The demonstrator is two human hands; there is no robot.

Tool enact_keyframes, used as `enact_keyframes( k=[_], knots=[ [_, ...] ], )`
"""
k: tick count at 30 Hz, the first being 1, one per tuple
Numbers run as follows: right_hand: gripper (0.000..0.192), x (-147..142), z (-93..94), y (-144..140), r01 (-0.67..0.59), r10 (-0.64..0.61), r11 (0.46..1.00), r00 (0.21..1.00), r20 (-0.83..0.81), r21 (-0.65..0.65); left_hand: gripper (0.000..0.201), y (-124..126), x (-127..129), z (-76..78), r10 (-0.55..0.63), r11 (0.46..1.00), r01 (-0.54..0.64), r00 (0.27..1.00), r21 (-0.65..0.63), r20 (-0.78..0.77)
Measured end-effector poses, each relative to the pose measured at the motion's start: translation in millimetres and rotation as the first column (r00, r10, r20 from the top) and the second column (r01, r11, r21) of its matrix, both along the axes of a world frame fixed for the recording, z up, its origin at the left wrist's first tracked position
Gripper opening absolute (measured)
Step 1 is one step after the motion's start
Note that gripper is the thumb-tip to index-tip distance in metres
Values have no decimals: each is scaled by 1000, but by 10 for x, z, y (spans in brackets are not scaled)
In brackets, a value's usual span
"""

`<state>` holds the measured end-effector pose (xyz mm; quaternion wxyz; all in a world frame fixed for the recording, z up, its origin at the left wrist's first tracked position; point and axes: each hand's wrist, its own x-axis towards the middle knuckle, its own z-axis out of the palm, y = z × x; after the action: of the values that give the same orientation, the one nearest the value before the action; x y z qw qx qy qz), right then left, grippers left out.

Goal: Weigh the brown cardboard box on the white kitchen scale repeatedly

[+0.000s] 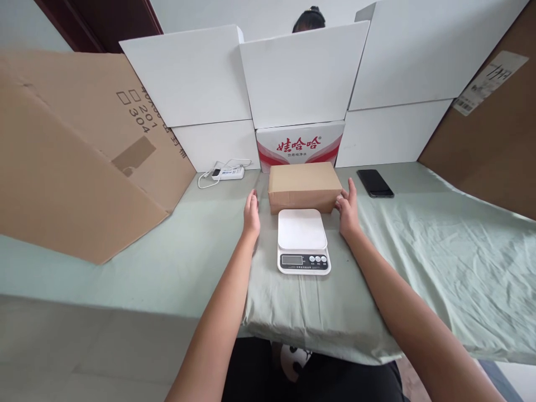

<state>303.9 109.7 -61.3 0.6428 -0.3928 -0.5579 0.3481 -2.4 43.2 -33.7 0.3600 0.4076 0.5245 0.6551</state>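
A closed brown cardboard box (305,181) lies on the green cloth, just behind a white digital kitchen scale (301,230). The scale has a blank-looking display and several round buttons along its front. My left hand (252,215) is held edge-on left of the box, a small gap between them, its fingers stretched out. At the box's right end is my right hand (348,209), its index finger pointing up and the other fingers partly curled at the box's side. Whether those curled fingers press on the cardboard is hard to see.
Stacked white boxes (305,78) wall off the back, one with red lettering (299,146). Large brown cartons (84,139) flank both sides. A white power bank (228,172) with a cable lies back left, a black phone (376,183) back right. A person's head (309,19) shows behind.
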Motion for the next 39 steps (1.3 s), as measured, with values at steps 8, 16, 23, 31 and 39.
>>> enact_keyframes(
  k=[8, 16, 23, 31, 39],
  knots=[
    [90, -13, 110, -64, 8, -11, 987, 1000, -15, -163, 91, 5, 45, -75, -68, 997, 66, 995, -26, -73],
    [91, 28, 102, -62, -73, 65, 982, 996, -55, -176, 85, 0, 62, -73, -116, 993, 111, 985, -45, -126],
    [91, 5, 136, -79, -66, 70, 982, 997, 19, -176, 84, -22, 115, -63, -165, 986, 160, 977, -42, -136],
    [93, 8, 136, -113, -110, 118, 990, 990, 75, -93, 84, -37, 152, -72, -202, 979, 199, 969, -32, -144],
    [97, -12, 107, -76, -96, 104, 993, 984, 145, -68, 80, -62, 182, -24, -203, 978, 193, 966, -76, -158]
  ],
)
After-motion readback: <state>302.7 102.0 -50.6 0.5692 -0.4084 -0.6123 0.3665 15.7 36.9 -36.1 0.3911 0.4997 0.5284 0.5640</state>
